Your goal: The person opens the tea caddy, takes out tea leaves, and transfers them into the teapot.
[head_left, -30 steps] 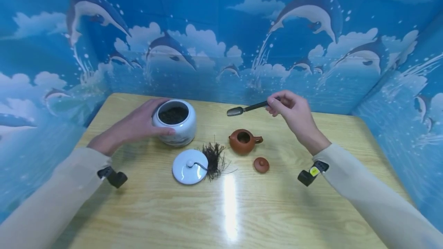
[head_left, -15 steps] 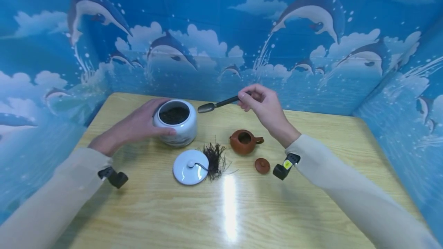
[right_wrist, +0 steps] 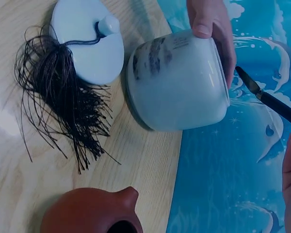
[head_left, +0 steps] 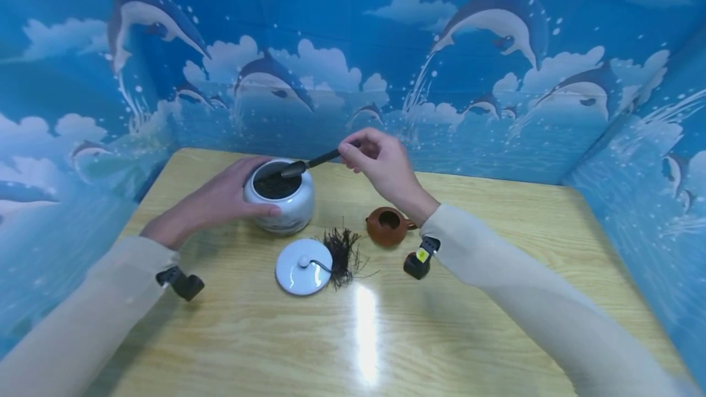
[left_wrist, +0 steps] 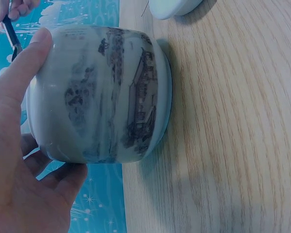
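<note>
In the head view, the left hand (head_left: 228, 195) gripped the white jar (head_left: 292, 210) from its left, thumb along the near side. The jar stood toward the back left corner of the table (head_left: 265, 342), dark contents showing in its mouth. The right hand (head_left: 383, 161), to the jar's right, pinched the handle of a dark scoop (head_left: 295, 170), whose head hung over the mouth. Nearer the front edge than the jar lay a white lid (head_left: 298, 277) with a dark tassel (head_left: 342, 256) beside it; a brown teapot (head_left: 380, 231) stood farther right.

In the left wrist view, the thumb and curled fingers held opposite sides of the jar near its rim, with a printed scene on its wall.

In the right wrist view, the scoop's tip was just above the jar's rim, close to the left hand; the right hand showed only partly.
</note>
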Demonstrator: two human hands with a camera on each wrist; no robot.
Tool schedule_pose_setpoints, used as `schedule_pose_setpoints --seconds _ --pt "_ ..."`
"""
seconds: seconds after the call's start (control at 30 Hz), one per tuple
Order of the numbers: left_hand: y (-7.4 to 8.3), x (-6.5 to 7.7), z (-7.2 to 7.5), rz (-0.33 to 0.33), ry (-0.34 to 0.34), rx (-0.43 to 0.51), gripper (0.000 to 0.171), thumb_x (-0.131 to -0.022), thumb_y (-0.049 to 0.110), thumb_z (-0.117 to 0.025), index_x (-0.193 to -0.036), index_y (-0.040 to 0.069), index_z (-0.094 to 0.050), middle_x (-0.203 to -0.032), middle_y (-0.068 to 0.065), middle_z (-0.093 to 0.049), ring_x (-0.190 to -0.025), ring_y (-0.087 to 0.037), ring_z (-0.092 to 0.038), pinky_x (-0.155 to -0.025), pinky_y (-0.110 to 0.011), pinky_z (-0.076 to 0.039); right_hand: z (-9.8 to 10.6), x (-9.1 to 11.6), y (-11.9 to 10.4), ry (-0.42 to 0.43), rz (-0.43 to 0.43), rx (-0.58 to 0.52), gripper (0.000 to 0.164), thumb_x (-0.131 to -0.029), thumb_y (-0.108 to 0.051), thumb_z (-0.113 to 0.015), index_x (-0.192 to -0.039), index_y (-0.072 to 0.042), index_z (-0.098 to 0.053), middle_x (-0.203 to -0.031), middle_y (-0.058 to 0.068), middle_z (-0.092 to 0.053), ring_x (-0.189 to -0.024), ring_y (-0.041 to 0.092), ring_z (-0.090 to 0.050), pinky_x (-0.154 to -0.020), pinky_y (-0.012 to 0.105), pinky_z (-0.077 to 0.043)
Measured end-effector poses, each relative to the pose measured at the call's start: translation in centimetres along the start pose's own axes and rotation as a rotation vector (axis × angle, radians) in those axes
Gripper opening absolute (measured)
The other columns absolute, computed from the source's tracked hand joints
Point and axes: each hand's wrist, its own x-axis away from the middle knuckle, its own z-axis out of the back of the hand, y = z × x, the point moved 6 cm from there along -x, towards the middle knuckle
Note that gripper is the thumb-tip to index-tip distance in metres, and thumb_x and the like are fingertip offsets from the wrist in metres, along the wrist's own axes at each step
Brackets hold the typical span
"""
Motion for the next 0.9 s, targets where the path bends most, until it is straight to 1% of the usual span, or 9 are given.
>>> schedule_pose_setpoints --seconds 0.23,0.43,0.53,0.67,0.77,0.9 --pt "0.0 0.0 0.0 -0.004 -0.001 0.011 0.116 -0.08 0.067 -0.09 -0.17 0.019 -0.035 -0.172 -0.014 -0.04 -0.158 -0.041 -0.039 -0.128 -0.073 -0.033 -1.7 -0.6 -0.5 -0.046 0.046 0.101 0.022 -0.109 -0.03 -0.071 -0.123 -0.015 -0.076 -0.104 0.002 -0.079 -0.091 0.016 -0.072 -0.081 0.036 -0.062" --pt "0.2 -0.1 -0.1 -0.019 -0.002 0.016 0.114 -0.081 0.065 -0.091 -0.169 0.018 -0.036 -0.171 -0.014 -0.041 -0.157 -0.04 -0.041 -0.127 -0.072 -0.033 -3.3 -0.9 -1.3 -0.087 0.119 0.184 0.02 -0.109 -0.028 -0.07 -0.122 -0.013 -0.075 -0.106 0.001 -0.08 -0.092 0.012 -0.074 -0.082 0.034 -0.062" --pt "0.3 0.0 -0.1 -0.024 -0.001 0.017 0.113 -0.082 0.063 -0.091 -0.169 0.017 -0.036 -0.17 -0.014 -0.042 -0.156 -0.04 -0.042 -0.127 -0.072 -0.034 -4.2 -1.1 -1.9 -0.11 0.176 0.269 0.019 -0.109 -0.026 -0.07 -0.121 -0.012 -0.075 -0.107 0.001 -0.079 -0.092 0.01 -0.073 -0.084 0.031 -0.062" --pt "0.4 0.0 -0.1 -0.036 -0.001 0.024 0.11 -0.083 0.061 -0.091 -0.168 0.018 -0.038 -0.169 -0.013 -0.044 -0.155 -0.039 -0.044 -0.126 -0.072 -0.036 -5.6 -1.3 -2.4 -0.167 0.248 0.409 0.019 -0.11 -0.024 -0.069 -0.121 -0.01 -0.075 -0.107 0.002 -0.079 -0.091 0.01 -0.071 -0.081 0.026 -0.061" --pt "0.4 0.0 0.0 -0.045 -0.001 0.024 0.109 -0.083 0.061 -0.091 -0.168 0.018 -0.038 -0.168 -0.013 -0.045 -0.154 -0.039 -0.046 -0.125 -0.071 -0.038 -6.4 -1.4 -2.5 -0.2 0.261 0.477 0.02 -0.109 -0.024 -0.07 -0.122 -0.009 -0.074 -0.105 0.002 -0.078 -0.089 0.01 -0.07 -0.077 0.024 -0.06" --pt "0.3 -0.1 -0.1 -0.053 -0.005 0.028 0.108 -0.084 0.06 -0.091 -0.168 0.018 -0.038 -0.167 -0.013 -0.046 -0.152 -0.038 -0.048 -0.124 -0.07 -0.04 -7.0 -1.5 -2.4 -0.229 0.237 0.499 0.019 -0.109 -0.023 -0.071 -0.122 -0.01 -0.074 -0.105 0.001 -0.078 -0.088 0.009 -0.07 -0.076 0.021 -0.059"
